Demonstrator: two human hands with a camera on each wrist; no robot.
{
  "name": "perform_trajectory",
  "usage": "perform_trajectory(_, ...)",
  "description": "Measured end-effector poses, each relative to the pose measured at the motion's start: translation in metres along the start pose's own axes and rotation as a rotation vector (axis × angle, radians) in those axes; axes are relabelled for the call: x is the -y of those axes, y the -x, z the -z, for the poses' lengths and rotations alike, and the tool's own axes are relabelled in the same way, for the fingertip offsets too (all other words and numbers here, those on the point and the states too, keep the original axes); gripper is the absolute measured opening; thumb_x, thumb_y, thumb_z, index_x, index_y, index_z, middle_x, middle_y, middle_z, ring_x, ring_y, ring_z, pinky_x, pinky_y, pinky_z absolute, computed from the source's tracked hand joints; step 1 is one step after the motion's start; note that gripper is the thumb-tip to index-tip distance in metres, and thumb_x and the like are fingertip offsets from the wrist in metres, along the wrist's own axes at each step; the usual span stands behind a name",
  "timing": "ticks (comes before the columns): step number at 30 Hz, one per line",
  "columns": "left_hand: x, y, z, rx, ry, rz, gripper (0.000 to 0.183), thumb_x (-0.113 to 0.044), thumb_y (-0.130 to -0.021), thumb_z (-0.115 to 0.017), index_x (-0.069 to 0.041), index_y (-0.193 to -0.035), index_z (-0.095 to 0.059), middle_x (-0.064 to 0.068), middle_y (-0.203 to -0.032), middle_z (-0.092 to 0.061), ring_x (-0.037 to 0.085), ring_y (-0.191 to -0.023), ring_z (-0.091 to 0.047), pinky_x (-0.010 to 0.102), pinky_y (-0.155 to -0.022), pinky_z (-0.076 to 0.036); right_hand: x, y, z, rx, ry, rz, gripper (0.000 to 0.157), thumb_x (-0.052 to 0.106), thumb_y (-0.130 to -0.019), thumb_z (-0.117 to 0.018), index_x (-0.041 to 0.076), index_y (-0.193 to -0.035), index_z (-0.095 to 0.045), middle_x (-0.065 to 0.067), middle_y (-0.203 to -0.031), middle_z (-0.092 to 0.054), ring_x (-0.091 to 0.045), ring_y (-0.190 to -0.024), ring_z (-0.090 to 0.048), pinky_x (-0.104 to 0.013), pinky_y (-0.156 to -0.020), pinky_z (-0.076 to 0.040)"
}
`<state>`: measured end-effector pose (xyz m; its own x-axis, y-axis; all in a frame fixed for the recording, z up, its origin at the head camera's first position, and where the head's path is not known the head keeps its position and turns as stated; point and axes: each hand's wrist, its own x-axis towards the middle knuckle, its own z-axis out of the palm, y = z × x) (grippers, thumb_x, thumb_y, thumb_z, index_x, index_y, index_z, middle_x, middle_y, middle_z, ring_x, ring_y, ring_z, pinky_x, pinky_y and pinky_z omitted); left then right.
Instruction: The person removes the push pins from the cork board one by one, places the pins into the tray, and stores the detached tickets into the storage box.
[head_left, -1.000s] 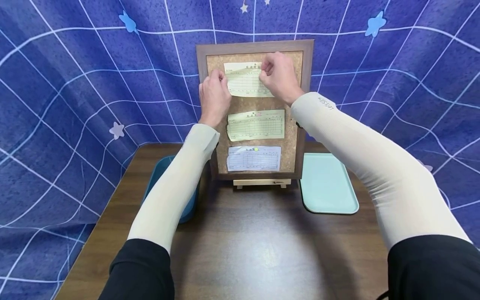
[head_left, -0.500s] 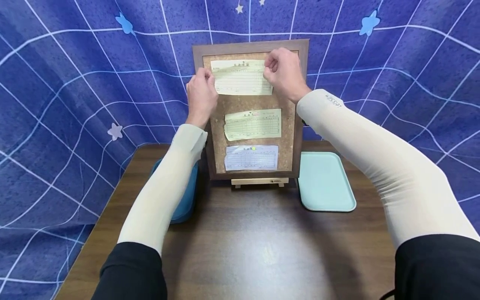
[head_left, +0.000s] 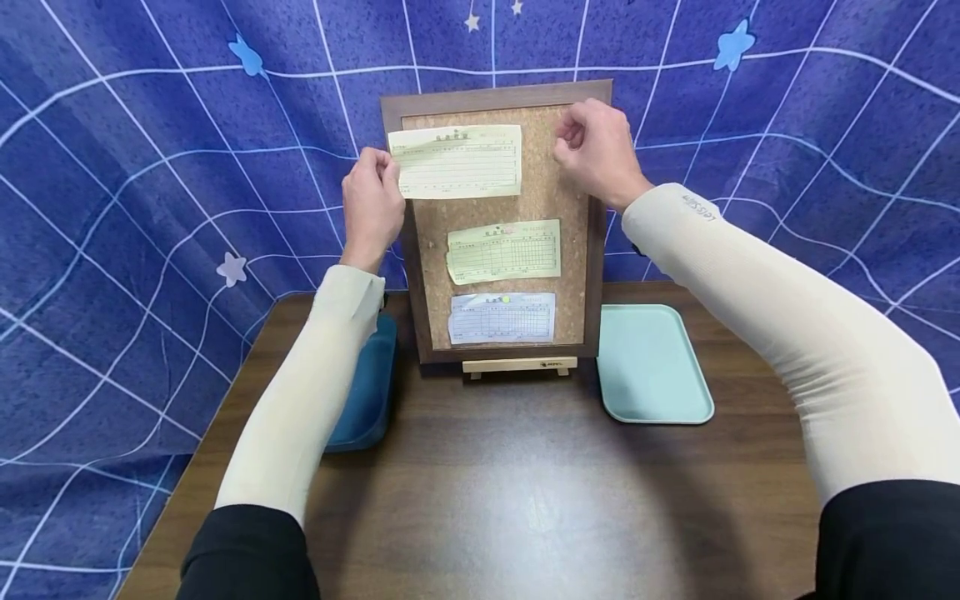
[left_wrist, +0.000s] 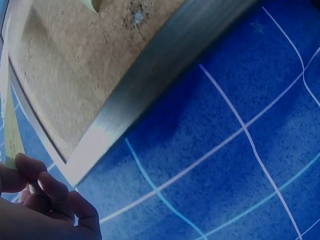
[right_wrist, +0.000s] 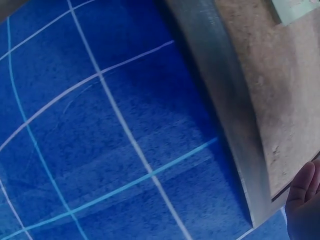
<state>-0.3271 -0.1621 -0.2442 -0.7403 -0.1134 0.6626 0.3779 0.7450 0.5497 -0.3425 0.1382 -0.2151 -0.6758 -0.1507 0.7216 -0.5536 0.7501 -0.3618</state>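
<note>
In the head view my left hand (head_left: 372, 204) pinches the left edge of a pale yellow printed form slip (head_left: 457, 171), held across the upper part of a framed cork board (head_left: 540, 167). The left wrist view shows the slip (left_wrist: 11, 135) nearly edge-on above the curled fingers (left_wrist: 45, 185). My right hand (head_left: 600, 154) is by the board's upper right corner, fingers curled and apart from the slip; whether it holds something small I cannot tell. Lower on the board are a green form slip (head_left: 504, 252) and a bluish form slip (head_left: 502, 321), the latter with a yellow-green pushpin (head_left: 506, 299).
The board leans on a small wooden easel (head_left: 520, 364) on a brown table (head_left: 480, 467). A blue bin (head_left: 375, 392) stands to the left, partly behind my left forearm. On the right lies a light turquoise tray (head_left: 652, 367). Behind hangs a blue curtain (head_left: 300, 217) with white grid lines.
The top slip has shifted left along with my left hand, overlapping the frame's left side. My right hand has moved rightward, away from the slip's edge. The two lower slips stay put.
</note>
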Motion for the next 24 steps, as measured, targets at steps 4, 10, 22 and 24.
perform_trajectory(4, 0.006, 0.003, 0.008, -0.021, 0.013, 0.007, 0.023, -0.018, -0.099, -0.045, 0.001, -0.103, -0.058, 0.009, -0.080, -0.057, 0.022, -0.072, -0.052, 0.032, -0.068, -0.039, -0.008, 0.004, 0.005, -0.012, 0.004, 0.010, 0.007, 0.004, -0.080, -0.058, 0.000, -0.081, -0.063, -0.009, -0.079, -0.059, -0.014, -0.071, -0.051, -0.020, -0.067, -0.036)
perform_trajectory(10, 0.015, 0.008, 0.018, -0.044, 0.012, 0.015, 0.025, -0.018, -0.099, -0.044, 0.002, -0.105, -0.057, 0.006, -0.078, -0.056, 0.018, -0.067, -0.049, 0.025, -0.062, -0.035, -0.019, 0.012, 0.013, -0.007, 0.016, -0.001, 0.007, 0.005, -0.081, -0.058, 0.000, -0.082, -0.063, -0.009, -0.080, -0.059, -0.016, -0.072, -0.052, -0.021, -0.067, -0.036)
perform_trajectory(22, 0.030, 0.017, 0.043, -0.070, 0.000, 0.029, 0.025, -0.018, -0.099, -0.044, 0.004, -0.104, -0.057, 0.005, -0.075, -0.053, 0.016, -0.066, -0.047, 0.022, -0.060, -0.033, -0.027, 0.027, 0.024, 0.026, 0.026, 0.038, 0.009, 0.005, -0.083, -0.059, -0.001, -0.086, -0.065, -0.011, -0.082, -0.060, -0.019, -0.072, -0.055, -0.023, -0.066, -0.038)
perform_trajectory(24, 0.034, 0.019, 0.048, -0.083, -0.002, 0.033, 0.025, -0.018, -0.099, -0.045, 0.004, -0.103, -0.057, 0.004, -0.075, -0.053, 0.015, -0.065, -0.046, 0.022, -0.060, -0.033, -0.030, 0.032, 0.025, 0.029, 0.034, 0.039, 0.006, 0.005, -0.082, -0.060, 0.001, -0.083, -0.063, -0.011, -0.081, -0.060, -0.020, -0.072, -0.054, -0.026, -0.067, -0.038)
